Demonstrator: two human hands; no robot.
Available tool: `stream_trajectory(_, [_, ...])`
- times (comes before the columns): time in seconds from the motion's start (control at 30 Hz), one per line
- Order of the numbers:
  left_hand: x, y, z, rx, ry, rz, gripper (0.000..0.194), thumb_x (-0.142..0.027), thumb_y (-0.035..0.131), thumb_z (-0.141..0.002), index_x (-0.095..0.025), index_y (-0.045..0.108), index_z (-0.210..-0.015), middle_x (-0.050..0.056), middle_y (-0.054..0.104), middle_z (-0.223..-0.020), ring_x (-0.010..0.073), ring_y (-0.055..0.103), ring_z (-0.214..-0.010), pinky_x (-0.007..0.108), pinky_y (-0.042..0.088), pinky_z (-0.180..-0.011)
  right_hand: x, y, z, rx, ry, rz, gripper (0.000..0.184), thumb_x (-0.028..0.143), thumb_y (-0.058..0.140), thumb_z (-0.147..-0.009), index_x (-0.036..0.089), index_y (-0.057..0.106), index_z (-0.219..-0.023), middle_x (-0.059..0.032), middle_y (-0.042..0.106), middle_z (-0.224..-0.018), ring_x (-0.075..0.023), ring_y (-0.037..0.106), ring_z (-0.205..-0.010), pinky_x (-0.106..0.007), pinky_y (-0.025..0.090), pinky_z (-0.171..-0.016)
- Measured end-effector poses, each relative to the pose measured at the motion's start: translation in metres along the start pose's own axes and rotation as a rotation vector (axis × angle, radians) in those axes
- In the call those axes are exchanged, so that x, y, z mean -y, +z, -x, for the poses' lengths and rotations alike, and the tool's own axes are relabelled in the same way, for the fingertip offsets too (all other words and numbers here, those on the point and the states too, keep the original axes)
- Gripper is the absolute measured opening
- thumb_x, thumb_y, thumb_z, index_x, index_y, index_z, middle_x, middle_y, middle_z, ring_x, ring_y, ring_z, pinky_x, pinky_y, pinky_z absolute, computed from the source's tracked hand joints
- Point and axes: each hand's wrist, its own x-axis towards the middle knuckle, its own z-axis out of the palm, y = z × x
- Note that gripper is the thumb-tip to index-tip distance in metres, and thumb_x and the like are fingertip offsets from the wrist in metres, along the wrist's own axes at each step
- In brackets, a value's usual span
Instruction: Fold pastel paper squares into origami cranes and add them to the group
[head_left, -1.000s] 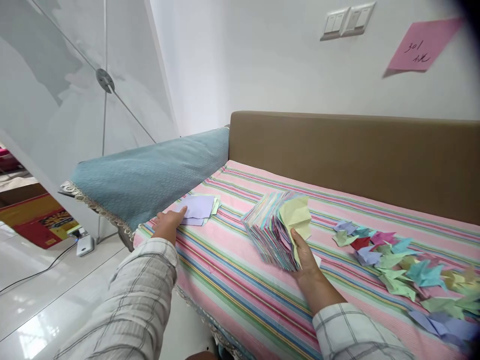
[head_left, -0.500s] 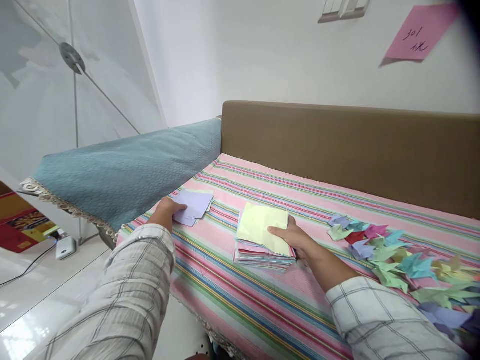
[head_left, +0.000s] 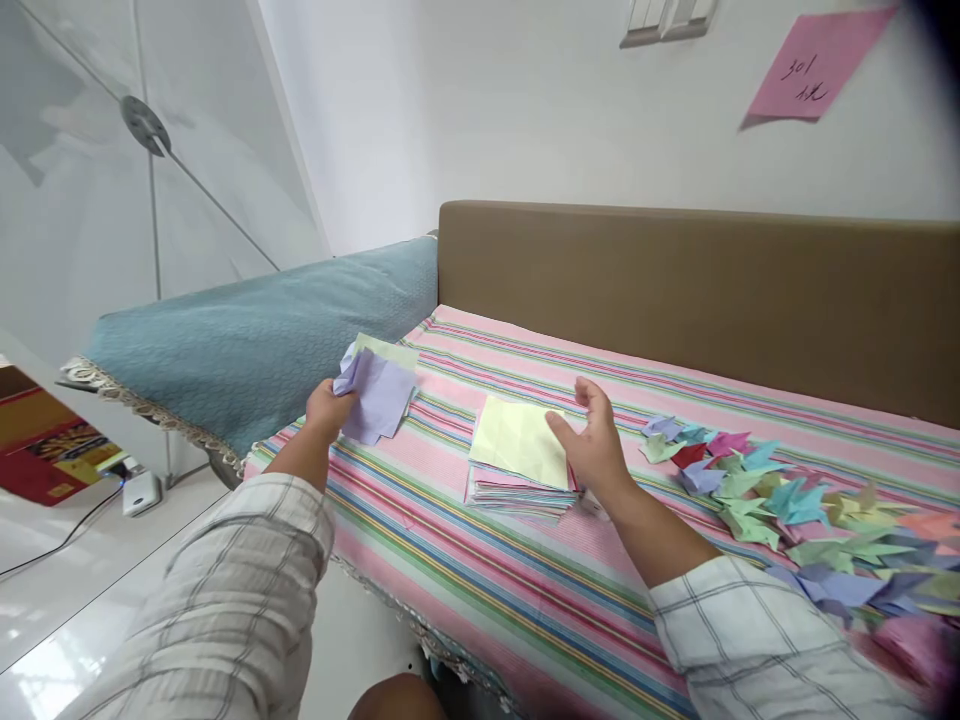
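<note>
Head view: your left hand (head_left: 332,408) pinches the loose sheets (head_left: 382,398) by their left edge, seemingly gathering them; next likely calls for keeping them aligned. Rightward, the paper stack (head_left: 519,442) sits on the striped cover (head_left: 480,580); your right hand (head_left: 598,445) is beside it, thumb and fingers apart, contact unclear.

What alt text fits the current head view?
Left hand grips purple and pale-green paper sheets; open right hand is beside a square stack of coloured paper, yellow on top. Folded multicoloured paper shapes lie farther right on striped pink cloth.
</note>
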Motion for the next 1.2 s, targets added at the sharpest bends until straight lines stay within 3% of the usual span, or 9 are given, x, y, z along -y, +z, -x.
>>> stream_trajectory(0.17, [-0.023,-0.056,0.046,0.021,0.429,-0.232,0.022,-0.028,0.057,-0.068,-0.021,0.058,-0.089,-0.002,0.061,-0.074,0.0158,0.055,-0.070,0.021,0.038,-0.060,0.049,0.025,0.033,0.289,-0.190,-0.142,0.070,0.033,0.065,-0.072,0.027,0.033,-0.135,-0.0095,0.044,-0.132,-0.0266,0.041,-0.122,-0.047,0.031,-0.103])
stream_trajectory(0.33, [-0.027,-0.088,0.108,0.350,0.767,-0.243,0.024,-0.020,0.051,-0.067,-0.021,0.058,-0.090,-0.001,0.062,-0.081,0.0160,0.056,-0.074,0.022,0.041,-0.069,0.074,0.062,0.069,0.353,-0.164,-0.254,0.102,0.031,0.074,-0.063,0.026,0.010,-0.143,-0.0093,0.016,-0.150,-0.0280,0.015,-0.137,-0.048,0.020,-0.110])
stream_trajectory(0.47, [-0.020,-0.091,0.138,0.562,0.780,-0.141,0.028,-0.020,0.053,-0.067,-0.021,0.059,-0.094,0.001,0.062,-0.087,0.0164,0.057,-0.077,0.023,0.043,-0.071,0.071,0.077,0.084,0.434,0.046,-0.493,0.098,0.029,0.073,-0.064,0.025,0.015,-0.142,-0.0113,0.044,-0.135,-0.0265,0.045,-0.121,-0.044,0.039,-0.098])
stream_trajectory(0.57, [-0.015,-0.086,0.147,0.555,0.764,0.042,0.042,-0.025,0.061,-0.066,-0.022,0.056,-0.108,0.003,0.060,-0.099,0.0170,0.057,-0.083,0.025,0.044,-0.074,0.064,0.080,0.092,0.516,0.172,-0.500,0.047,0.032,0.065,-0.071,0.022,0.055,-0.116,-0.0048,0.067,-0.102,-0.0242,0.061,-0.095,-0.038,0.049,-0.084])
stream_trajectory(0.63, [-0.010,-0.080,0.148,0.497,0.680,0.230,0.068,-0.030,0.069,-0.062,-0.024,0.044,-0.125,0.006,0.056,-0.107,0.0172,0.057,-0.085,0.027,0.046,-0.074,0.061,0.079,0.098,0.465,0.197,-0.420,0.026,0.035,0.062,-0.073,0.021,0.065,-0.095,-0.0031,0.069,-0.090,-0.0245,0.063,-0.087,-0.038,0.049,-0.080])
stream_trajectory(0.7, [-0.004,-0.072,0.149,0.494,0.562,0.448,0.090,-0.034,0.075,-0.056,-0.026,0.032,-0.134,0.008,0.053,-0.114,0.0183,0.057,-0.087,0.029,0.047,-0.074,0.059,0.077,0.104,0.371,0.202,-0.390,0.025,0.036,0.060,-0.074,0.020,0.066,-0.093,-0.0035,0.070,-0.090,-0.0247,0.063,-0.087,-0.037,0.049,-0.080])
stream_trajectory(0.8, [0.008,-0.059,0.150,0.597,0.387,0.688,0.096,-0.037,0.078,-0.052,-0.024,0.031,-0.136,0.011,0.054,-0.118,0.0247,0.057,-0.097,0.033,0.049,-0.077,0.057,0.074,0.109,0.278,0.229,-0.412,0.029,0.038,0.061,-0.074,0.019,0.065,-0.096,-0.0054,0.070,-0.092,-0.0249,0.063,-0.088,-0.038,0.049,-0.080])
stream_trajectory(0.97, [0.024,-0.034,0.158,0.826,0.207,0.694,0.071,-0.037,0.079,-0.053,-0.016,0.053,-0.115,0.010,0.066,-0.100,0.0276,0.060,-0.094,0.039,0.049,-0.080,0.044,0.078,0.115,0.366,0.271,-0.530,0.041,0.036,0.065,-0.071,0.019,0.058,-0.108,-0.0073,0.068,-0.101,-0.0236,0.063,-0.091,-0.038,0.049,-0.083])
stream_trajectory(1.2, [0.028,-0.020,0.169,0.739,0.165,0.801,0.053,-0.040,0.077,-0.056,-0.016,0.057,-0.099,0.006,0.068,-0.092,0.0225,0.062,-0.085,0.037,0.050,-0.078,0.036,0.081,0.118,0.338,0.250,-0.532,0.043,0.029,0.062,-0.073,0.021,0.052,-0.114,-0.0079,0.064,-0.109,-0.0229,0.059,-0.101,-0.038,0.045,-0.092])
